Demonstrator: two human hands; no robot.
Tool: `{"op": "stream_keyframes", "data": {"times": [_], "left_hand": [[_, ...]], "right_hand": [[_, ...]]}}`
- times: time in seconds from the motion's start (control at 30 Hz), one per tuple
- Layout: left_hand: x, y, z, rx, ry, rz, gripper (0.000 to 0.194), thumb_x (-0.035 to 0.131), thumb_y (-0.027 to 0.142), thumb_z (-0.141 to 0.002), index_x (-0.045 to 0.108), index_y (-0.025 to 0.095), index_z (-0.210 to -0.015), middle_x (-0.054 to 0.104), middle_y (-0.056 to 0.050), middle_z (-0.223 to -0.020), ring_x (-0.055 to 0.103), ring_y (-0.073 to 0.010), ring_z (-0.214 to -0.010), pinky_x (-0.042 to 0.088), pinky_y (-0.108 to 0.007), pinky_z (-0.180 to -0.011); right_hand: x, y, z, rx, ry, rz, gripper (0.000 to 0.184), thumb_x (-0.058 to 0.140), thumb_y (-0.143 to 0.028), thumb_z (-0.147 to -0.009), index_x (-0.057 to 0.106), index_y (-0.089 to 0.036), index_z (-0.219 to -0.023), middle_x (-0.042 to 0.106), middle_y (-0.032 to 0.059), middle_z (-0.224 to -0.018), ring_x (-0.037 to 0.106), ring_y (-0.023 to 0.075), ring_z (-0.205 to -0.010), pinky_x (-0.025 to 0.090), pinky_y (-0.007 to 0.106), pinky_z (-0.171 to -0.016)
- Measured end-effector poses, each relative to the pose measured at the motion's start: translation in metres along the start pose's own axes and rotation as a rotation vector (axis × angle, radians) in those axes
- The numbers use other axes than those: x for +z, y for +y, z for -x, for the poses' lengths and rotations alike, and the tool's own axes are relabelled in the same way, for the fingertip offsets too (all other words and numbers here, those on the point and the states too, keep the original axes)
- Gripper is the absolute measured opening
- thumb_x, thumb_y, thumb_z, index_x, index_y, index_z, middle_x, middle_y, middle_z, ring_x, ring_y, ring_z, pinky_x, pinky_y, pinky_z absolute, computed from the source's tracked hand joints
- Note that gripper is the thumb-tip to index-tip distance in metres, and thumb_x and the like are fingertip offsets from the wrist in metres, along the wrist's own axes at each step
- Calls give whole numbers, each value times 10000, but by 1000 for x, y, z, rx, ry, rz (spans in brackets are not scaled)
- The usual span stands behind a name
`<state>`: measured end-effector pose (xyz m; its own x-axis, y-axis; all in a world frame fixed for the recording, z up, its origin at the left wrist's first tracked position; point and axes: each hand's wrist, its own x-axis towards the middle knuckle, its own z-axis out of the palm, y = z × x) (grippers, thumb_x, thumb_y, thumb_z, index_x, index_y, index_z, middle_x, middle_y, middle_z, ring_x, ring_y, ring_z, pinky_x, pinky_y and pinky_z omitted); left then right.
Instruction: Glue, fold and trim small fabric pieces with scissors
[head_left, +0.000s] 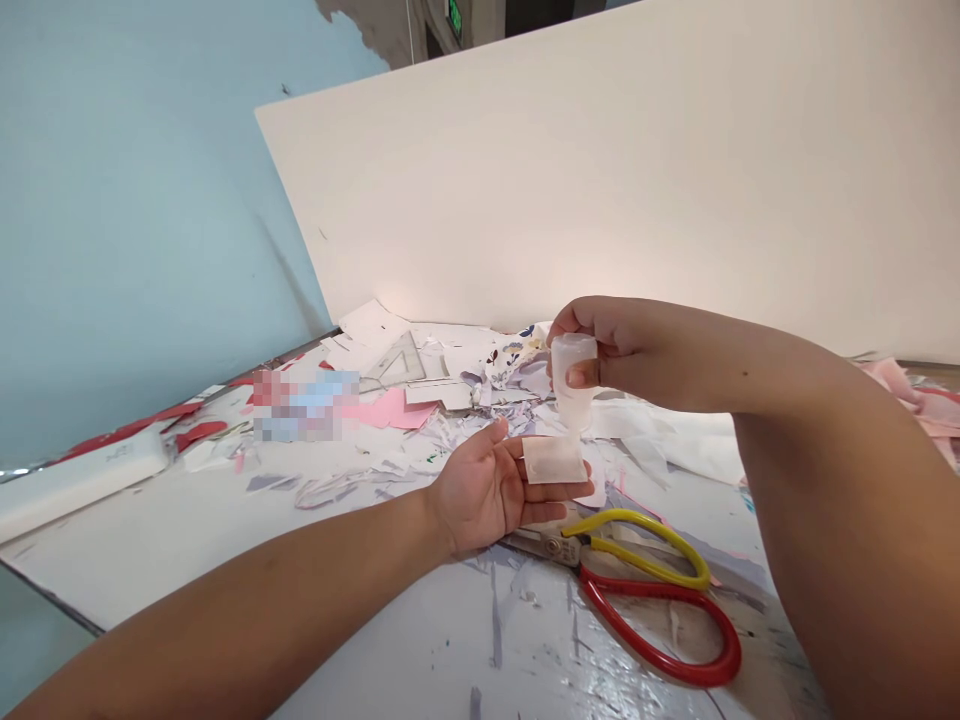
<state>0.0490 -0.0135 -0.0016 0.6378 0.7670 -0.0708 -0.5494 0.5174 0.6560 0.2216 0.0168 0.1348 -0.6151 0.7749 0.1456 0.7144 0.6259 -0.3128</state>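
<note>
My left hand (484, 490) is turned palm up with its fingers stretched out. Across those fingers lies a small white rectangular piece of paper or card (555, 462). Just above it, my right hand (604, 345) grips a translucent white squeeze bottle (575, 400), tilted upside down. The bottle's narrow tip points at the piece's right edge; whether they touch I cannot tell. Under my left hand rests a pair of scissors (559, 546) with one yellow and one red handle loop, its blades partly hidden by the hand.
Paper scraps and offcuts (442, 440) litter the tabletop (420, 640). Among them are a clear set square (397, 362) and pink paper (390, 408). A large white board (570, 190) leans behind, beside a blue wall (135, 180). Pink fabric-like material (915, 400) sits at right.
</note>
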Motion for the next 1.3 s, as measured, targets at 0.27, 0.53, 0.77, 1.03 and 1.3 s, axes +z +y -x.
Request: {"op": "stream_keyframes", "data": {"times": [0.27,0.53,0.77,1.03,1.3], "left_hand": [[1,0,1,-13,-12,0,569,284,482,-847,601,47,-1030,661,-195,-1003,622,-283,-938,436,-333,-751],[-1,-1,0,-9,-75,1,588,279,485,-849,581,24,-1055,643,-226,-1026,623,-289,-938,438,-337,-747],[-1,-2,0,-20,-71,-11,600,250,493,-856,592,37,-1042,649,-210,-1020,623,-287,-938,446,-331,-730],[-1,-1,0,-24,-79,-26,588,257,497,-855,596,53,-1041,651,-196,-1025,624,-278,-942,451,-319,-727],[3,-1,0,-14,37,-32,598,286,503,-843,577,28,-1061,636,-217,-1040,599,-301,-983,438,-327,-741]], "right_hand": [[0,3,-1,-3,4,14,89,483,-259,-787,525,-261,-866,605,2,-814,518,171,-713,380,273,-560],[0,3,0,3,17,34,78,479,-270,-785,516,-269,-854,581,-5,-780,493,165,-682,381,272,-543],[0,3,0,8,15,24,91,491,-270,-781,534,-262,-861,588,3,-769,492,165,-671,363,272,-532],[1,9,-1,30,86,14,158,508,-361,-780,535,-290,-919,600,-5,-800,520,161,-639,370,269,-494],[2,2,1,14,183,-77,292,560,-486,-736,522,-279,-939,589,-8,-778,517,143,-586,358,251,-449]]}}
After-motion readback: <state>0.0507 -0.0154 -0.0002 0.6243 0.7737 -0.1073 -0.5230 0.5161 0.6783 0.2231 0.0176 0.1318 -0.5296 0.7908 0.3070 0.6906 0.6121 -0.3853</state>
